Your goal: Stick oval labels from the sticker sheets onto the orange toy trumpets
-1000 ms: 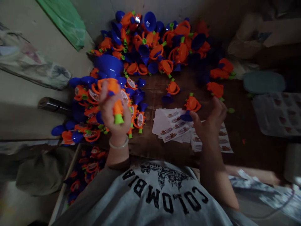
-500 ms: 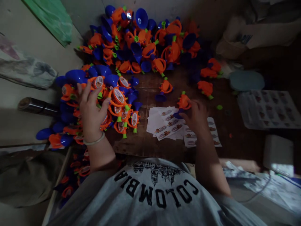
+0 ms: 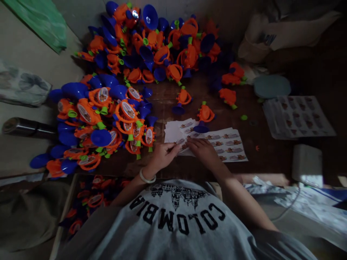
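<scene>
"Head view, near to far. State of the hands?"

"Left hand (image 3: 164, 156), pale bangle (image 3: 142, 177) at the wrist: fingers bunched, thumb lying over the printed sheets (image 3: 173, 130). Right hand (image 3: 204, 153): fingers close together, tips on the same sheets, just beside the left thumb. From where I stand I cannot tell whether either pinches anything."

"How should the sheets handle?"

"They lie overlapping on the table (image 3: 162, 103), under the fingertips. Judged: thin paper, very light, limp, easily creased, apt to slide over one another. Best hold: one hand flat on a sheet, the other's thumb and forefinger at an edge."

"Next out?"

"One orange trumpet (image 3: 205, 113), its blue bell (image 3: 201, 128) overlapping the sheets' far side. Looks like hollow moulded plastic: probably light, stiff, rather slick. I would take it round the orange body; the green mouthpiece may be a weaker joint."

"Farther still?"

"Labelled trumpets (image 3: 86, 112) crowded at the left; a heap of trumpets (image 3: 162, 43) against the wall (image 3: 184, 8). Judged: the looped sides could snag, so lift singly, gripping the body, or neighbours may tumble."
</scene>
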`<state>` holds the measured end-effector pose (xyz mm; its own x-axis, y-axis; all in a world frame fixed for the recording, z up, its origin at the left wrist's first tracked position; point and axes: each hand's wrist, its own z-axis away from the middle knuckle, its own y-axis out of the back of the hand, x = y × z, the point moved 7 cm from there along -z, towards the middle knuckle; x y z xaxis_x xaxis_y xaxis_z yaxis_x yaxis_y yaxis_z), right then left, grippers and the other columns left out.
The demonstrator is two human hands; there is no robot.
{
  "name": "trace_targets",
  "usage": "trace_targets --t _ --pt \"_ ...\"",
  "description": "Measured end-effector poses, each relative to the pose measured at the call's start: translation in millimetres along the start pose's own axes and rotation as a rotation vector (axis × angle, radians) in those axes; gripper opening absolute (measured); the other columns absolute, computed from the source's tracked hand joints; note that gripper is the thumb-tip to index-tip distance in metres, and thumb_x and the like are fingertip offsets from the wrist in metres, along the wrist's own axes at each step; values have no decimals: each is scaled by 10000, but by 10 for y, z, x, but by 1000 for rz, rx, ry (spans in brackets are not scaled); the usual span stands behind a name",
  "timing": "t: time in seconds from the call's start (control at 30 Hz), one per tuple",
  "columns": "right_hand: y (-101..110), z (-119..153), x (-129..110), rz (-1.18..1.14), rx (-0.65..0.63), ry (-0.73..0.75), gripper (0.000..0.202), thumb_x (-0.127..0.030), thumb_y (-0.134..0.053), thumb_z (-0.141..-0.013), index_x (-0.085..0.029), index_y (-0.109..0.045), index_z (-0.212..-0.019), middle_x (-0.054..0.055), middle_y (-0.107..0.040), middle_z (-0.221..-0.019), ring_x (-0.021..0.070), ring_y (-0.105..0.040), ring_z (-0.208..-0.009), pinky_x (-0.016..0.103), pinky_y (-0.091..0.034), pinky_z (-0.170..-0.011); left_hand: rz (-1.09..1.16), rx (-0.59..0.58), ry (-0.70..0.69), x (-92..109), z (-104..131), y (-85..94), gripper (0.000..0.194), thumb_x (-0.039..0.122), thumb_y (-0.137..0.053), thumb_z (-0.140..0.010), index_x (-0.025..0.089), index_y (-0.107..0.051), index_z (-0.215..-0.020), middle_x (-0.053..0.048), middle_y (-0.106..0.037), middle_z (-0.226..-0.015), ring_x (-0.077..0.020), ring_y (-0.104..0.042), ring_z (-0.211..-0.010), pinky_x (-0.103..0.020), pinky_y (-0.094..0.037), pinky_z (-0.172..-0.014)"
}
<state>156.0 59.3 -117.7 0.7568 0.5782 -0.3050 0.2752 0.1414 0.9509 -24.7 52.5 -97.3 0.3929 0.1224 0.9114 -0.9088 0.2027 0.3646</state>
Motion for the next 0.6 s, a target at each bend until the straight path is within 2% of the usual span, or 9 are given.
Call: trace_targets --t 0.1,0.17,0.2,0.27,0.3,0.33,0.4,0.5,0.6 --pt "216 83 81 -85 286 -117 341 -110 -544 -1005 -205 -766 -1246 138 -812 -1251 252 -782 -1144 413 -615 -982 72 -131 143 -215 90 -51 833 911 -420 -880 172 -693 -609 -60 -667 -520 -166 -624 -481 -279 -493 -517" --pt "364 172 34 -143 492 -96 306 -132 -562 -1014 -221 -768 -1221 114 -827 -1216 229 -790 -1130 389 -623 -977 269 -234 233 -309 120 -136 976 1015 -310 -801 149 -759 -770 -118 -751 -646 -216 -703 -537 -319 -544 -524" --pt "420 210 -29 -167 559 -33 298 -131 -586 -1007 -237 -764 -1221 95 -832 -1208 222 -786 -1143 385 -625 -981 429 -250 264 -322 120 -174 1006 1036 -324 -770 148 -780 -900 -146 -800 -778 -254 -762 -643 -361 -598 -589" --pt "495 261 -183 -199 607 127 331 -108 -632 -981 -272 -747 -1245 58 -837 -1202 216 -770 -1190 393 -626 -1000 757 -177 284 -299 91 -199 888 964 -572 -745 189 -756 -1138 -151 -830 -1068 -315 -811 -940 -457 -655 -825" --pt "520 274 -253 -212 597 197 367 -91 -639 -970 -284 -735 -1267 48 -834 -1214 221 -756 -1221 408 -625 -1013 867 -98 270 -278 72 -184 789 842 -741 -732 215 -734 -1212 -134 -818 -1174 -329 -792 -1074 -488 -636 -951" --pt "543 278 -308 -233 571 242 407 -77 -632 -963 -286 -716 -1302 50 -823 -1247 231 -734 -1265 431 -621 -1035 916 -16 247 -252 60 -162 719 692 -857 -725 237 -716 -1264 -113 -801 -1251 -331 -762 -1179 -501 -600 -1052" --pt "604 267 -351 -326 525 250 484 -63 -584 -961 -264 -657 -1394 80 -789 -1324 250 -686 -1341 473 -609 -1075 921 96 202 -189 58 -140 711 476 -942 -712 254 -690 -1338 -92 -764 -1354 -333 -698 -1312 -502 -528 -1172" --pt "727 224 -309 -476 561 110 498 -122 -577 -983 -234 -586 -1468 127 -761 -1341 263 -675 -1336 488 -601 -1086 839 182 110 -107 82 -135 718 475 -916 -762 264 -663 -1400 -80 -712 -1447 -338 -603 -1437 -509 -451 -1258" --pt "796 155 -318 -444 636 3 345 -268 -698 -979 -240 -680 -1322 113 -797 -1196 266 -740 -1152 456 -630 -991 708 224 48 -106 117 -159 707 541 -890 -781 276 -672 -1399 -65 -708 -1454 -332 -588 -1452 -520 -430 -1283"
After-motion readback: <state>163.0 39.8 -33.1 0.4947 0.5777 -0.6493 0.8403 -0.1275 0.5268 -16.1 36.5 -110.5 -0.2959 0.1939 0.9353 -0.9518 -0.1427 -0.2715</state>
